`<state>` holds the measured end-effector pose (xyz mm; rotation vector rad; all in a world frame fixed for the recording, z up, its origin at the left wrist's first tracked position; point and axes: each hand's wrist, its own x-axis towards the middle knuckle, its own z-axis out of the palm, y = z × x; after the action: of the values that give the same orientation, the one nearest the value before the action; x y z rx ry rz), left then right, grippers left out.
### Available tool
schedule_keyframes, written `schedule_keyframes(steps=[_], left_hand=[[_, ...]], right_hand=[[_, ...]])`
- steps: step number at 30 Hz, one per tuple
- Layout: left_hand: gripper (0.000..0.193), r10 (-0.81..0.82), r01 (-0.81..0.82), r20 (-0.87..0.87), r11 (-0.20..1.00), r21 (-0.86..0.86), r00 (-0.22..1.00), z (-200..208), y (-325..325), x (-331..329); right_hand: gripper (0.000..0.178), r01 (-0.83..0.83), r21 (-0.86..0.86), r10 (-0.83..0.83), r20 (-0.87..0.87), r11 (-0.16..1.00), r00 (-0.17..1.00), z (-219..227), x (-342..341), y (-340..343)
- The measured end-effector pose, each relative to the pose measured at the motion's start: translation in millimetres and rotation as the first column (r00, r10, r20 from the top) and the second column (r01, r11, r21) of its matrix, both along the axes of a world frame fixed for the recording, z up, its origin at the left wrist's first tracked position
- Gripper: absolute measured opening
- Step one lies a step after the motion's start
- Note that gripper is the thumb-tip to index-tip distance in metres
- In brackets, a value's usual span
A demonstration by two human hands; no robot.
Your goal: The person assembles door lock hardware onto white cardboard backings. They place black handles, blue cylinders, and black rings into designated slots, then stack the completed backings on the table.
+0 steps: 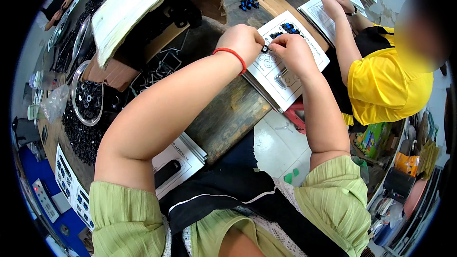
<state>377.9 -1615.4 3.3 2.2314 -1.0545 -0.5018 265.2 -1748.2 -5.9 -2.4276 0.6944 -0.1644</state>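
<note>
My left hand, with a red cord round its wrist, is closed in a pinch above a stack of printed sheets. A small black ring-shaped washer shows at its fingertips. Close on the other side of the washer, my right hand also has thumb and fingers pinched together. Whatever lies between those fingers is hidden. Several black screws with blue threads rest on the top sheet, just beyond my hands. Line drawings of hardware cover the sheet.
More blue-and-black screws lie on the table ahead. A torn cardboard box of black metal parts stands left, beside a metal bowl of small black parts. At right, a person in a yellow shirt works over another sheet stack.
</note>
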Motion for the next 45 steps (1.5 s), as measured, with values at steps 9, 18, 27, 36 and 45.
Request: schedule_keyframes(steps=[9, 18, 27, 36, 45], left_hand=[[0.021, 0.021, -0.056, -0.282, 0.992, -0.115, 0.959, 2, 13, 8], [0.022, -0.022, -0.172, -0.582, 0.946, -0.276, 0.813, 13, 16, 0], [0.026, 0.049, -0.18, -0.5, 0.959, -0.217, 0.865, -7, 29, 11], [0.037, -0.063, -0.091, -0.455, 0.947, -0.308, 0.888, 6, 19, -1], [0.037, -0.18, 0.155, -0.14, 0.973, -0.172, 0.974, -17, 8, -29]], right_hand=[[0.023, 0.028, -0.112, -0.027, 0.015, 0.993, 1.0, 6, -16, 11], [0.025, -0.104, 0.309, -0.018, 0.366, 0.946, 0.93, 3, -10, 10], [0.02, -0.099, -0.049, 0.104, 0.13, 0.994, 0.986, -1, -2, 29], [0.018, -0.156, 0.314, 0.027, 0.377, 0.937, 0.926, 2, -9, 18], [0.017, -0.043, -0.055, 0.037, -0.114, 0.998, 0.993, 6, -34, 13]])
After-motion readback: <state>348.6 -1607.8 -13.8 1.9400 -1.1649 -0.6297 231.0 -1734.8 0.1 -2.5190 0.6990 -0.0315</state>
